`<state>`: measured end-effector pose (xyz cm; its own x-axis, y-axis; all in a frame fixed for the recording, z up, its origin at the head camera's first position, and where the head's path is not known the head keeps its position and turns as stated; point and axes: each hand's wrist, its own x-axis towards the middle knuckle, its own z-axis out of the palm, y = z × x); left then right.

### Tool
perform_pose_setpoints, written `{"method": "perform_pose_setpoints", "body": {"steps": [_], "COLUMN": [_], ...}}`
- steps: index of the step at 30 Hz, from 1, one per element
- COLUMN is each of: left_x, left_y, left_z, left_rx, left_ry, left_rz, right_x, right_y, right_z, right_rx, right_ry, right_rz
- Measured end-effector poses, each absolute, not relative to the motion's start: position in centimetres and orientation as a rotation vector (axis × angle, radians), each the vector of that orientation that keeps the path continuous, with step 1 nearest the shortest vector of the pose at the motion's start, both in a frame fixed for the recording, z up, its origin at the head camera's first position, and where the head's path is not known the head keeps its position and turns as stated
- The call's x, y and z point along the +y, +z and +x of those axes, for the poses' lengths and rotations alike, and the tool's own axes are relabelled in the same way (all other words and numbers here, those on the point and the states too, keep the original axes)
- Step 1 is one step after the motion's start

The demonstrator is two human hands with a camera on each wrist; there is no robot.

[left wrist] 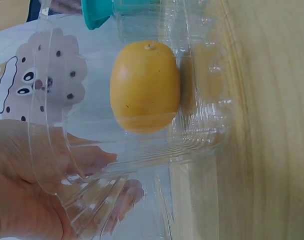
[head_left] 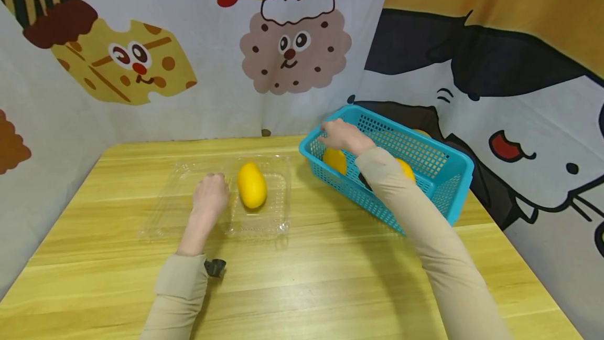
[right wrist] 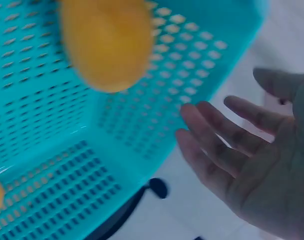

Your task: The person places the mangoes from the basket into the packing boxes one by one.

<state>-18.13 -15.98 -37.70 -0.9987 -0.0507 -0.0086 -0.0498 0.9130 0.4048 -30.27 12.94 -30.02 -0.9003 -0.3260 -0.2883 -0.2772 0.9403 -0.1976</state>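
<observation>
A clear plastic clamshell box (head_left: pixel 284 214) lies unfolded on the table with an oval yellow fruit (head_left: pixel 252 185) in its right half. My left hand (head_left: pixel 209 195) is at the middle fold; in the left wrist view, its thumb and fingers pinch the box's edge. Over the left end of the blue perforated basket (head_left: pixel 464 169) is my right hand (head_left: pixel 346 136). The right wrist view shows its fingers (right wrist: pixel 211 145) spread loosely beside the basket rim, holding nothing. Just below that hand, a yellow fruit (head_left: pixel 335 160) is inside the basket; its kind is unclear.
Another yellow fruit (head_left: pixel 406 170) in the basket is partly behind my right sleeve, near a dark item (head_left: pixel 365 181). The basket stands at the wooden table's (head_left: pixel 292 287) back right. A cartoon-printed curtain (head_left: pixel 189 119) hangs directly behind the table.
</observation>
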Motion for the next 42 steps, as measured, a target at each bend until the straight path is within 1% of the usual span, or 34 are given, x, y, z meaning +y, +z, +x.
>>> {"method": "perform_pose_setpoints", "body": {"steps": [3, 8, 14, 24, 42], "left_x": [-16.0, -16.0, -16.0, -16.0, -16.1], "left_y": [-37.8, -37.9, -37.9, -37.8, -37.8], "left_z": [-18.1, -18.1, -18.1, -18.1, -18.3], "left_rx": [-3.072, -3.070, -3.060, -3.080, -3.085], "left_ry": [-0.644, -0.642, -0.657, -0.639, -0.648], "left_rz": [0.084, 0.081, 0.080, 0.084, 0.084], "right_x": [14.0, 15.2, 15.9, 15.7, 16.6], "right_y": [-31.3, -33.3, -34.7, -35.1, -35.4], "right_z": [-30.7, -30.9, -30.7, -30.7, -31.1], "right_rx": [2.705, 2.611, 2.576, 2.539, 2.537], "right_ry": [-0.125, -0.052, -0.026, 0.012, 0.055], "right_rz": [-0.381, -0.354, -0.313, -0.305, -0.353]}}
